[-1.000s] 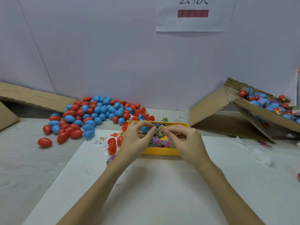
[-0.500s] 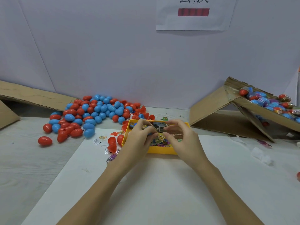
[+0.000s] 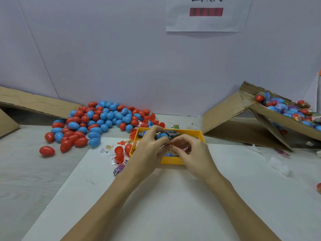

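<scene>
Wall sheet point(image 3: 206, 23): characters cut off by the top edge, unreadable; red bar beneath. Left grip point(image 3: 149, 146) curled round blue egg point(image 3: 162, 136). Right grip point(image 3: 192, 152) pinches small pink packet point(image 3: 185, 148). Fingertips meet above yellow tray point(image 3: 171, 160), mid counter point(image 3: 173, 197). Egg pile point(image 3: 104, 119) near tray's left rim; cardboard box point(image 3: 225, 119) near its right corner.

The left hand point(image 3: 149, 151) and right hand point(image 3: 195, 154) are bare, with slim fingers. Both forearms point(image 3: 107, 197) are bare too, as far as the lower edge shows.
</scene>
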A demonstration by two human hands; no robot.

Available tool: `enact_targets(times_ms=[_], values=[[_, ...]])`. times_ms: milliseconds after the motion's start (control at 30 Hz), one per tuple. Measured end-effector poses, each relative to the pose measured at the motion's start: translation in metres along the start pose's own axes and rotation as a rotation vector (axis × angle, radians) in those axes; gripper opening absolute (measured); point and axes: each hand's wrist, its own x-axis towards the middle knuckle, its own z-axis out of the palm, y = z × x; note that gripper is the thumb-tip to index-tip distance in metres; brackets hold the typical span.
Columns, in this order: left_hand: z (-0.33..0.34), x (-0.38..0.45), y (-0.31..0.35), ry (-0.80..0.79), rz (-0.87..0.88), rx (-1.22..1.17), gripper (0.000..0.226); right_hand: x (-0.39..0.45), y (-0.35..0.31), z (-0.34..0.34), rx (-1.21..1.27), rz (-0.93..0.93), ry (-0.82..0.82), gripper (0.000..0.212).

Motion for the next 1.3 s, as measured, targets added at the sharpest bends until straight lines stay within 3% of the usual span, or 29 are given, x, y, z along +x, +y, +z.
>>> enact_targets(times_ms=[200, 400, 533, 633, 700, 900, 1033, 1300], values=[[0.001, 0.000, 0.002, 0.098, -0.147, -0.173, 0.027, 0.001, -0.001, -0.004, 0.043, 0.007, 0.099, 0.004], [-0.004, 0.004, 0.003, 0.105, -0.309, -0.414, 0.011, 0.003, -0.001, -0.004, 0.183, 0.083, 0.091, 0.008], [-0.007, 0.002, 0.000, 0.090, -0.168, -0.290, 0.009, 0.000, -0.001, -0.004, 0.101, -0.033, 0.045, 0.026], [-0.006, 0.000, 0.000, 0.038, -0.095, -0.214, 0.010, 0.000, 0.000, -0.001, -0.071, -0.099, 0.022, 0.014], [-0.005, 0.000, 0.001, 0.044, -0.113, -0.251, 0.011, 0.001, 0.001, -0.001, -0.036, -0.054, 0.053, 0.003], [-0.014, 0.005, 0.002, 0.086, -0.262, -0.581, 0.022, 0.003, 0.005, -0.014, 0.214, 0.187, 0.237, 0.019], [-0.011, 0.005, 0.008, 0.034, -0.335, -0.688, 0.033, 0.004, 0.005, -0.015, 0.297, 0.268, 0.249, 0.021], [-0.006, 0.004, 0.008, 0.044, -0.382, -0.751, 0.031, 0.002, 0.004, -0.009, 0.343, 0.257, 0.178, 0.017]])
